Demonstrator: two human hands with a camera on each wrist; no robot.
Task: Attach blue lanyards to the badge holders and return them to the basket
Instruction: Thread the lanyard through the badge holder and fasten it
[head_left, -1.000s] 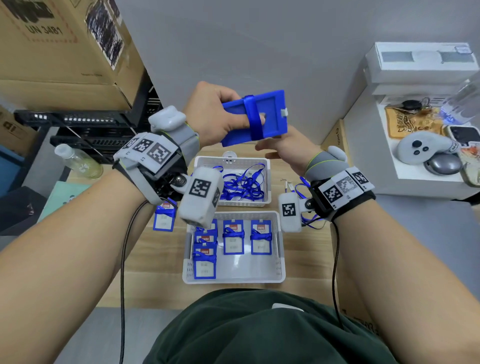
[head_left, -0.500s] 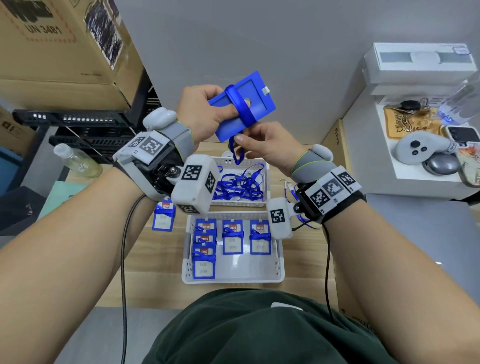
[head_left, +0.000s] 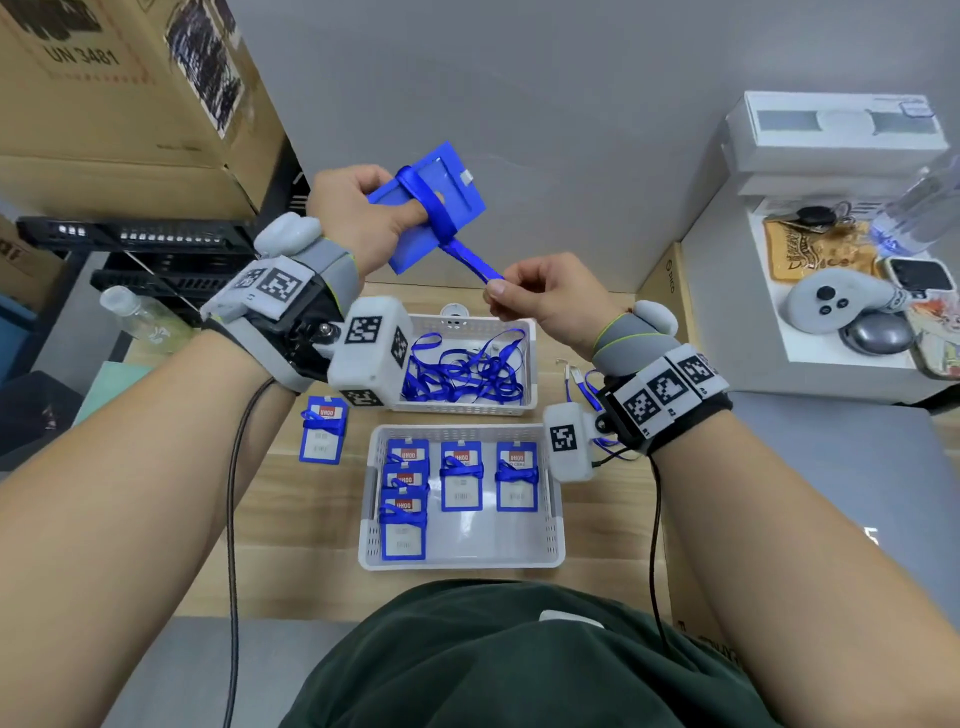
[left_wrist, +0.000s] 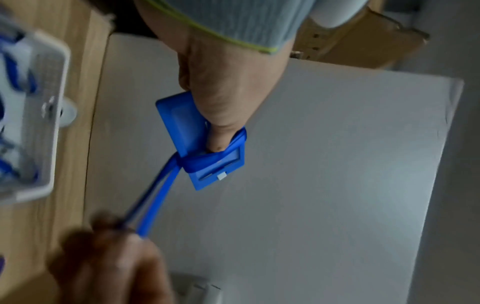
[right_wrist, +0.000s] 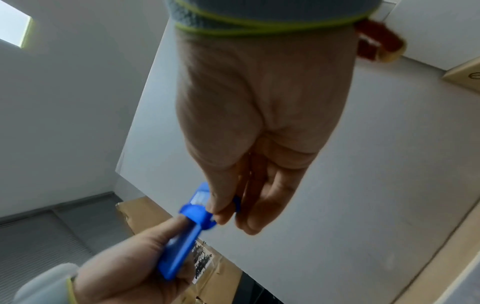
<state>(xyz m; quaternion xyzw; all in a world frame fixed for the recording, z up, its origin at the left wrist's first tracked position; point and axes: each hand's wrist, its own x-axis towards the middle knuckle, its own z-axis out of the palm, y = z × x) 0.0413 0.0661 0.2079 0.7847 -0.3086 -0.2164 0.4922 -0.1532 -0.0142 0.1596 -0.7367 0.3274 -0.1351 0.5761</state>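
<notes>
The room is evenly and softly lit, with no hard shadows on the wooden table (head_left: 311, 519) in the head view. That view is sharp in the middle and bends strongly at the edges, so both forearms bulge wide at the lower corners. A bright window patch (right_wrist: 15, 28) glows in the upper left of the right wrist view. The left wrist view is dimmer; the right hand (left_wrist: 109, 261) at its lower left is dark and smeared with blur, and the basket (left_wrist: 33, 115) at its left edge is soft. The left hand (right_wrist: 124, 271) at the lower left of the right wrist view is also slightly blurred.
</notes>
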